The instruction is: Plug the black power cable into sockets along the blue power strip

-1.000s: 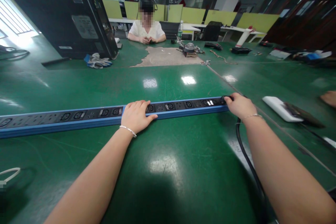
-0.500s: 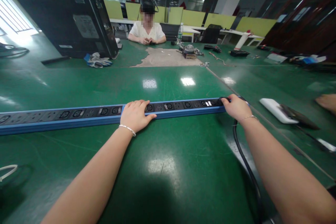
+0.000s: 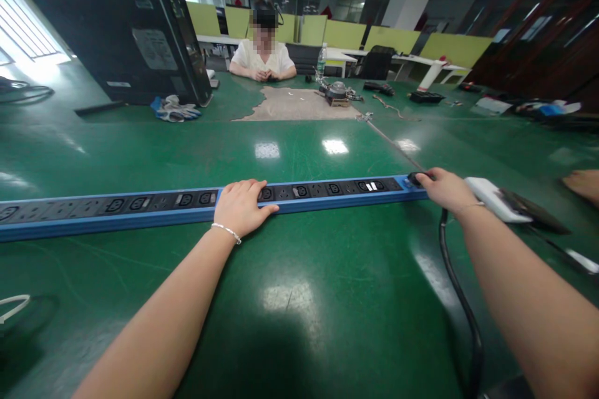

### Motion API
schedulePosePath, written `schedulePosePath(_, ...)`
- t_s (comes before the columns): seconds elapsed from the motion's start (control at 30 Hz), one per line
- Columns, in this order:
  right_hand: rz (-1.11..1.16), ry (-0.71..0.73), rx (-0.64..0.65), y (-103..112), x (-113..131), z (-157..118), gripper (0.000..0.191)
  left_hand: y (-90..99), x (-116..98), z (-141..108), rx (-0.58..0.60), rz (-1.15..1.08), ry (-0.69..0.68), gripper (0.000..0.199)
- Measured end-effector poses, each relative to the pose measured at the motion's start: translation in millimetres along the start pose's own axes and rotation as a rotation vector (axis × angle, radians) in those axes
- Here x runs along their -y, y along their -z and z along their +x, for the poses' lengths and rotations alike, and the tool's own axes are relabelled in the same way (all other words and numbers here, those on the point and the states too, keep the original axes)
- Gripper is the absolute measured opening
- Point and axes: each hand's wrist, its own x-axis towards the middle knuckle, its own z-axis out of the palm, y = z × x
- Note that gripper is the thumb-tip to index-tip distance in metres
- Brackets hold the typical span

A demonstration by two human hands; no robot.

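A long blue power strip (image 3: 313, 198) with black sockets lies across the green table, running out of view on the left. My left hand (image 3: 242, 206) lies over its middle and grips it, thumb at the near edge and fingers over the top. At the strip's right end, my right hand (image 3: 447, 188) is closed on a black plug (image 3: 417, 178), mostly covered by the fingers. A thick black cable (image 3: 456, 283) hangs down from beneath that hand toward the bottom edge. Whether the plug touches the strip's end is hard to tell.
White and black devices (image 3: 498, 199) lie right of my right hand. A computer tower (image 3: 140, 43) and gloves (image 3: 175, 109) stand far left. Across the table (image 3: 299, 156) sits a person (image 3: 262, 59), with a bottle (image 3: 321, 61) nearby. Another person's hand (image 3: 583, 186) shows at the right edge.
My right hand has moved right with the black plug and cable, uncovering the strip's blue right end. My left hand and the power strip have stayed in place.
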Motion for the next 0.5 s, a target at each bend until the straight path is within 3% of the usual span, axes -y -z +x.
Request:
schedulePosePath(0.27,-0.028,-0.037,0.083,-7,7,4,0.04,0.6,0,1,0.02,0.008,0.011,0.062)
schedulePosePath(0.5,-0.049,-0.095,-0.007,-20,13,-8,0.046,0.2,0,1,0.019,0.017,0.009,0.061)
